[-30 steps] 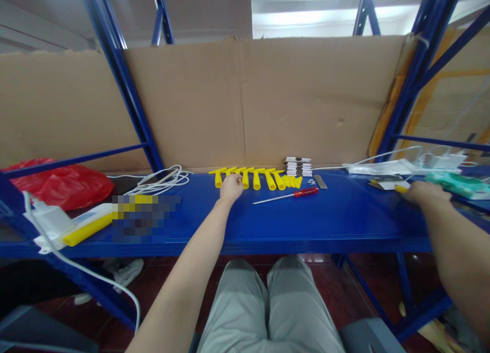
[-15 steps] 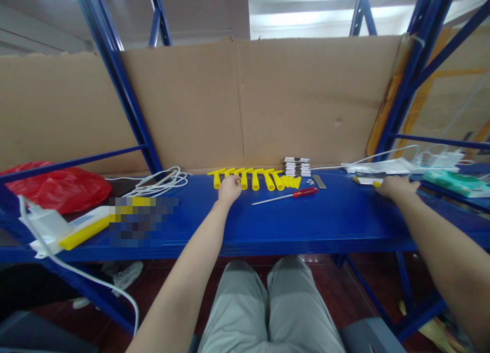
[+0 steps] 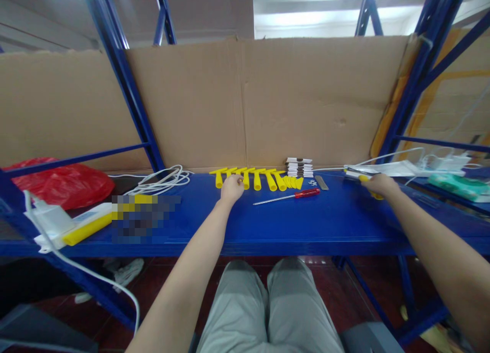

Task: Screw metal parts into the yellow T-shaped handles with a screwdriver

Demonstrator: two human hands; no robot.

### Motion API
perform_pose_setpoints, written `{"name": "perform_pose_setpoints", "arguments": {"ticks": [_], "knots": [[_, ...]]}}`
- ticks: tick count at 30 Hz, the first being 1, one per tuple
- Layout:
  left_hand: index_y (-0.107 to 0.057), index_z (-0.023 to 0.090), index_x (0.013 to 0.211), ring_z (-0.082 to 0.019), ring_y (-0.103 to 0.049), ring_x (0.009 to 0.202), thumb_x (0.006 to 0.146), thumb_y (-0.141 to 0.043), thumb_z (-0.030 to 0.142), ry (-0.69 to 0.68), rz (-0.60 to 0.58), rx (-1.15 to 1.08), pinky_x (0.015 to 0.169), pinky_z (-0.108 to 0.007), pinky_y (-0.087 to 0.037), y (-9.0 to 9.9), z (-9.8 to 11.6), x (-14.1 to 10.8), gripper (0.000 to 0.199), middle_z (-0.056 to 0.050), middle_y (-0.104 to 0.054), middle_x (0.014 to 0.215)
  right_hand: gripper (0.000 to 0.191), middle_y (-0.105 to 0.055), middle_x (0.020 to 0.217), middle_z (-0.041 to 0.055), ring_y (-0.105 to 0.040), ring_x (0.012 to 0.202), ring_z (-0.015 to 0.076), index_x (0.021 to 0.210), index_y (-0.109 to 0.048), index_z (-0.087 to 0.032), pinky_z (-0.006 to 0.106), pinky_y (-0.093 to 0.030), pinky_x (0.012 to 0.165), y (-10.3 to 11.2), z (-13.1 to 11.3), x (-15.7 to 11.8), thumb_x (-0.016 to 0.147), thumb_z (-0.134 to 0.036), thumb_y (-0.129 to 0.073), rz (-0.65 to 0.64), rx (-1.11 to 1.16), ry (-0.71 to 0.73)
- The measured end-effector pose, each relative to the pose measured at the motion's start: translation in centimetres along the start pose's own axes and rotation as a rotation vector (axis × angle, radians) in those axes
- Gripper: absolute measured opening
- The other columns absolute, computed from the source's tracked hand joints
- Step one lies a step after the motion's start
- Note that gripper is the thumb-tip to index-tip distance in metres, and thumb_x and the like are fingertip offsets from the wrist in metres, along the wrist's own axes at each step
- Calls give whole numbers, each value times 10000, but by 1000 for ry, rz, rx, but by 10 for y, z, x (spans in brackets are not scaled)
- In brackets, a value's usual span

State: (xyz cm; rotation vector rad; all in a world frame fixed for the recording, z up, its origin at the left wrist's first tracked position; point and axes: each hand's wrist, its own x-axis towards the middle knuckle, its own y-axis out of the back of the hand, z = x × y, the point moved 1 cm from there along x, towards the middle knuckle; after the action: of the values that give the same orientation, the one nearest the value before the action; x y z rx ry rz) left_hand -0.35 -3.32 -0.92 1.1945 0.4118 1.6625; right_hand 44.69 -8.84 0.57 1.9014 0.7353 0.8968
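My left hand point(image 3: 232, 190) is closed, with its fingers curled in front of the row of yellow T-shaped plastic handles point(image 3: 257, 181); what its fingertips hold is too small to make out. On the right, my right hand point(image 3: 385, 185) grips a yellow-handled tool that looks like pliers point(image 3: 365, 179), its grey jaws pointing to the back left. Between the hands lies a red-handled screwdriver point(image 3: 306, 193), blade to the left. Small yellow wedge-shaped pieces point(image 3: 293, 182), a stack of white packs with dark bands point(image 3: 299, 168), small screws point(image 3: 313, 182) and a flat grey metal strip point(image 3: 321, 182) sit behind it.
Cardboard point(image 3: 245, 103) walls off the back of the blue shelf point(image 3: 291, 225). Leftward are coiled white cable point(image 3: 172, 179), a red plastic bag point(image 3: 69, 182) and a yellow-white power strip point(image 3: 88, 230). A green-white packet point(image 3: 457, 186) lies far right, near blue uprights.
My right hand has lifted the yellow-handled tool off the shelf and moved slightly left with it. My left hand stays by the yellow handles. The view has shifted a little.
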Motion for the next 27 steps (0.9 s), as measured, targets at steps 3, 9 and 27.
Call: {"name": "perform_pose_setpoints", "arguments": {"ticks": [3,9,27], "knots": [[-722,159,962,-216,-649,989,795,-498,65,-31,24,-20,899,-326,-488,-1,-1,1,294,-94,-706,1053,336,-675,918,254,-645,854,296,972,-687,-39,318,-410,632,9,-20,-11,809,-300,-554,-25,-22,-5],[-692,137,1036,-243,-620,1043,766,-514,61,-56,96,-101,949,-342,-471,-5,-6,2,332,-122,-648,1135,417,-701,1004,166,-659,913,288,1117,-654,-114,333,-475,737,13,-78,-27,732,-270,-613,217,213,241],[-145,351,1518,-216,-145,1458,685,-610,23,38,-577,-1082,1152,-399,-239,-12,7,-1,1009,-38,-174,1591,378,-685,1125,104,-634,1027,262,1096,-658,-190,389,-470,896,-63,-189,-114,726,-253,-613,-10,520,787]]}}
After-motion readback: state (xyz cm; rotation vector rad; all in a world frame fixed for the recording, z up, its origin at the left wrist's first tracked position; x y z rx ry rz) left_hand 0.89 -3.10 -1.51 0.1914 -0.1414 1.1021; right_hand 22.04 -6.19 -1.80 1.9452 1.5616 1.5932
